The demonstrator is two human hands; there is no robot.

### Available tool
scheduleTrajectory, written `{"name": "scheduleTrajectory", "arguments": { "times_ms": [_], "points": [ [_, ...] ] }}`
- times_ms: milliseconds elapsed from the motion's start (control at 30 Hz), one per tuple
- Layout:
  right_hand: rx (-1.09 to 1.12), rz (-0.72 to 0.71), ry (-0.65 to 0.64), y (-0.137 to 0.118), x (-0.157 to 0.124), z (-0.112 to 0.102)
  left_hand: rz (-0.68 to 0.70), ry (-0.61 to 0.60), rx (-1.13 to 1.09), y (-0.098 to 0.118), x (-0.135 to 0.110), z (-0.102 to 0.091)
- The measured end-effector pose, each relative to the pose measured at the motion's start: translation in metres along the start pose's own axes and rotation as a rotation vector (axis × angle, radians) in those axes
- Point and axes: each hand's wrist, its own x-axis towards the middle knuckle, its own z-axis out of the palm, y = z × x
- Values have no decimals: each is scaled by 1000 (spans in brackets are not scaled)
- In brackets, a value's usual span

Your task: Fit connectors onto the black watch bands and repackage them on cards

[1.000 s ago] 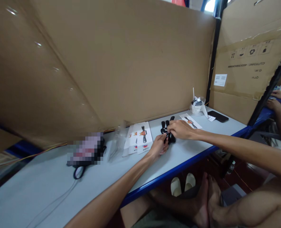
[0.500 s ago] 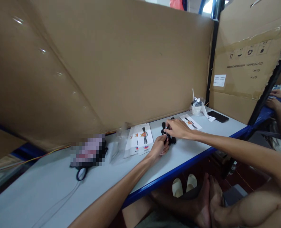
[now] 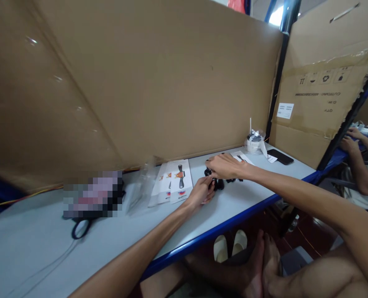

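My left hand [image 3: 202,190] is closed around a black spokeshave [image 3: 220,184] at the table, its fingers pinching it from the left. Over it from the right comes my right hand [image 3: 223,164], fingers bent down and closed on the upper part. Most of the tool is hidden by both hands, so which parts the fingertips press cannot be made out. More black pieces [image 3: 234,180] lie just beside it, under the right wrist. Left of my hands rest printed leaflets [image 3: 186,182] picturing a black-handled spokeshave. Another leaflet [image 3: 245,158] is partly covered by my right forearm.
A clear plastic bag [image 3: 140,188] and a blurred-out item with a black loop [image 3: 81,229] lie to the left. At the back right stand a wrapped cup with a straw [image 3: 255,142] and a black phone [image 3: 280,157]. Cardboard walls [image 3: 171,82] enclose the table. Another person's arms [image 3: 356,149] show at far right.
My right hand has shifted left and turned, now covering more of the black spokeshave. My left hand keeps its hold. The whole view has swung slightly to the right.
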Motion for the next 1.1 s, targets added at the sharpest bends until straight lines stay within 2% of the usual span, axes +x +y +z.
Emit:
{"name": "scheduleTrajectory", "arguments": {
  "times_ms": [67, 233, 300, 467, 700, 967, 1100],
  "points": [
    [56, 52, 19, -2, 2, 3, -1, 19, -13, -1, 2, -1],
    [281, 399, 54, -12, 11, 11, 11, 51, -37, -3, 2, -2],
    [351, 464, 37, -14, 14, 14, 8, 73, -38, -4, 3, -1],
    [448, 450, 72, -15, 13, 17, -4, 78, -27, -7, 6, 0],
    [393, 328, 85, -9, 14, 20, -1, 44, -41, -6, 7, -4],
    [381, 469, 56, -17, 12, 20, -2, 18, -33, -7, 8, -6],
    [370, 416, 27, -21, 12, 17, -6, 36, -21, -7, 7, -5]
  ]
}}
